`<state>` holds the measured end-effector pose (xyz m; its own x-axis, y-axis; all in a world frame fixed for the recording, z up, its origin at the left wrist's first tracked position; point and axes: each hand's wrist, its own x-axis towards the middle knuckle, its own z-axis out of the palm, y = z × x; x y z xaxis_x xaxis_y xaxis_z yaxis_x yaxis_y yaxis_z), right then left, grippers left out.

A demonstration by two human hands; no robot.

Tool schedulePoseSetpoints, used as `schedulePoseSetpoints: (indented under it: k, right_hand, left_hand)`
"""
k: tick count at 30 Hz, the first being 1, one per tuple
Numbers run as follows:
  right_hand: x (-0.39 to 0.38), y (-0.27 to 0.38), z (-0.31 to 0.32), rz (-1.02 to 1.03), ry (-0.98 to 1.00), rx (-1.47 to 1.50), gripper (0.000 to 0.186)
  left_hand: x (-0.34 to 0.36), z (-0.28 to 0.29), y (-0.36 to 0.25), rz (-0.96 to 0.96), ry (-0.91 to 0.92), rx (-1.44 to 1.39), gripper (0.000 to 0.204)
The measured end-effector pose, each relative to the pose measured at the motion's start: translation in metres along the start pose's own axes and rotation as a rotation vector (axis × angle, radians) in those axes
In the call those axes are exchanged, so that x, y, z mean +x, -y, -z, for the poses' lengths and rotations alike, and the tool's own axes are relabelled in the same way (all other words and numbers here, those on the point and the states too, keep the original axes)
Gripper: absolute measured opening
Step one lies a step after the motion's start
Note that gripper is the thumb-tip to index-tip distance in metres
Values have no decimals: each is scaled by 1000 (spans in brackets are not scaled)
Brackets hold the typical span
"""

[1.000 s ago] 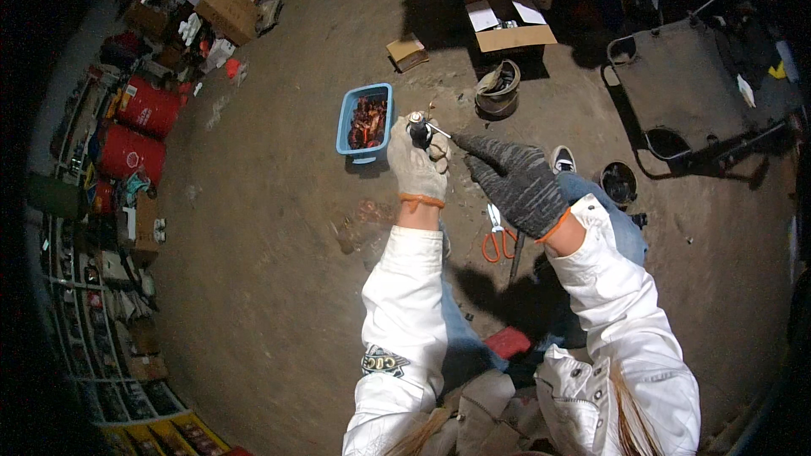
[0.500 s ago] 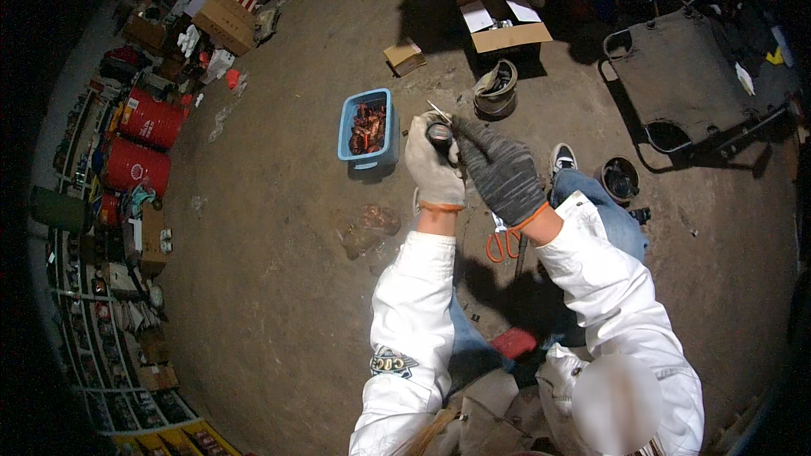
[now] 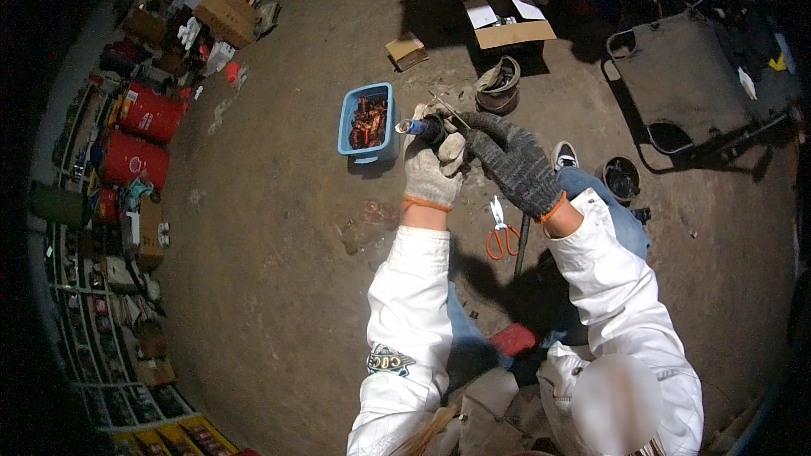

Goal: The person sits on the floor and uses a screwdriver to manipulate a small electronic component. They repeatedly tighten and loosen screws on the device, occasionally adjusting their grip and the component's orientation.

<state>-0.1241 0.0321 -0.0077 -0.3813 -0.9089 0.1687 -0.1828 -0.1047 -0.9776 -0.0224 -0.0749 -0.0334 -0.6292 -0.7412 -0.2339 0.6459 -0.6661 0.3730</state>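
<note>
Dirt floor [image 3: 279, 228], blue tub [image 3: 368, 121] near. Left hand [image 3: 431, 171] still grips dark cylinder [image 3: 427, 128]; right hand [image 3: 514, 165], now closer, pinches thin rod [image 3: 450, 110].

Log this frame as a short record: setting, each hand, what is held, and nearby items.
setting: dirt floor of a cluttered workshop, seen from above
left hand: light glove, gripping a small dark cylindrical part
right hand: dark glove, closed on the same part from the right
nearby: blue tray of reddish pieces left of the hands; orange-handled pliers on the floor below them; open cardboard box beyond
clothing: white sleeves
</note>
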Motion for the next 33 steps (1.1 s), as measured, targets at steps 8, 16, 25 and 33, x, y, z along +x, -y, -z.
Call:
schedulePoseSetpoints:
  k: [8, 16, 25, 33]
  right_hand:
    - [-16, 25, 14, 314, 53, -290, 29]
    - [-19, 30, 21, 424, 110, -301, 23]
    - [-18, 31, 34, 322, 213, -205, 23]
    - [-25, 42, 43, 318, 40, -607, 23]
  left_hand:
    - [-4, -1, -14, -11, 261, -34, 32]
    - [-18, -13, -26, -117, 380, 165, 29]
    - [-28, -18, -32, -284, 252, 458, 25]
    - [-27, -20, -39, -832, 71, 756, 20]
